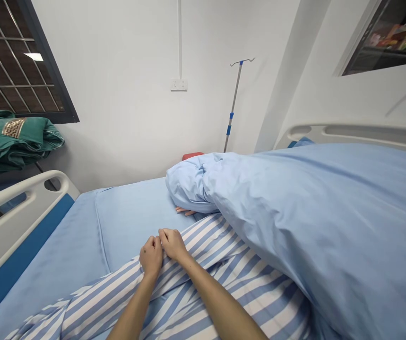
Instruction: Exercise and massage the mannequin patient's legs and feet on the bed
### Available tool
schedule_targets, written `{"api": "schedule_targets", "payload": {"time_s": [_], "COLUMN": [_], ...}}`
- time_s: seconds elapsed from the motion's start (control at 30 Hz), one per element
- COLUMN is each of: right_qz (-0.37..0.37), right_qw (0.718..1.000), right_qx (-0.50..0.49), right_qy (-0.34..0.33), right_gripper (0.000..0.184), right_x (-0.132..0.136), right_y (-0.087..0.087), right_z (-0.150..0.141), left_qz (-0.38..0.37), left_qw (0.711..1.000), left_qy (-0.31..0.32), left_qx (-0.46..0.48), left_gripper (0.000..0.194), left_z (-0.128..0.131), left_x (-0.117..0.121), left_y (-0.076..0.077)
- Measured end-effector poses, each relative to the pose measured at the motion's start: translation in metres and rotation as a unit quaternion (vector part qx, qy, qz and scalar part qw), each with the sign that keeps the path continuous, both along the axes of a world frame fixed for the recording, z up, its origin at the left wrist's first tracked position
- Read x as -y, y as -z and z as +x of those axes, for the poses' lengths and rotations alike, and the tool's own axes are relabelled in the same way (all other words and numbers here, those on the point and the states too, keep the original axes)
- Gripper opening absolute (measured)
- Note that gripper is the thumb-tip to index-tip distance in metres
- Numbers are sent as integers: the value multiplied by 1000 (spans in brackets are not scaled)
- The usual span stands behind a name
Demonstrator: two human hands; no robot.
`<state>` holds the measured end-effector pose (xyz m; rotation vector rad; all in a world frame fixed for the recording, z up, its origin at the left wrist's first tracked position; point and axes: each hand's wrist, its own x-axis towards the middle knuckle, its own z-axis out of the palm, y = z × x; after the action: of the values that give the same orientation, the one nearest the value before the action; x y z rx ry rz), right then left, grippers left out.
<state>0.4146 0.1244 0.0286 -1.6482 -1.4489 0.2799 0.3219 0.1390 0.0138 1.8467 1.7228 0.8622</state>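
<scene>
My left hand (pixel 151 256) and my right hand (pixel 173 244) sit close together, their fingers closed on a fold of blue-and-white striped cloth (pixel 203 278). The cloth looks like a patient's gown or pyjamas and lies over the bed in front of me. To the right, a bulky light blue quilt (pixel 312 226) rises in a large mound. Just beyond my hands, the fingers of another person's hand (pixel 183 211) show under the quilt's end, with the rest of that hand hidden.
The bed's light blue sheet (pixel 135 212) lies between a white-and-blue side rail (pixel 18 208) on the left and a white bed end (pixel 355 134) at the right. Beyond stand an IV pole (pixel 234 104), a wall socket (pixel 179 84), a red object (pixel 193 156), and folded green cloth (pixel 11 141).
</scene>
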Motion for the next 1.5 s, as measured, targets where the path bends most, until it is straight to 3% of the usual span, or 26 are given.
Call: {"api": "schedule_targets", "payload": {"time_s": [0.2,0.37,0.43,0.63,0.8,0.9,1.13,1.3,1.4,1.5], "right_qz": [40,82,84,70,5,19,56,77,86,86], "right_qw": [988,945,933,944,991,998,986,955,931,921], "right_qx": [-146,-315,-349,-321,-127,-63,-157,-285,-354,-380], "right_qy": [-21,-45,-38,-7,30,9,-19,-35,-10,31], "right_gripper": [45,42,40,38,39,41,44,44,41,38], "right_x": [-2,-7,-8,-12,-6,-1,-3,-9,-13,-15], "right_y": [5,1,2,6,-10,-12,3,3,5,6], "right_z": [9,18,20,20,34,46,56,63,70,73], "left_qz": [20,39,32,36,25,33,33,24,20,23], "left_qw": [998,978,978,992,994,996,994,979,973,981], "left_qy": [36,47,37,34,58,69,86,100,80,63], "left_qx": [54,198,201,115,84,54,54,175,215,181], "left_gripper": [33,33,33,35,35,34,35,35,34,34], "left_z": [13,45,53,52,53,55,61,78,93,101], "left_x": [-8,-14,-11,-3,-4,-3,-5,-9,-1,8], "left_y": [-9,-23,-22,-10,-10,-9,-12,-26,-25,-18]}}
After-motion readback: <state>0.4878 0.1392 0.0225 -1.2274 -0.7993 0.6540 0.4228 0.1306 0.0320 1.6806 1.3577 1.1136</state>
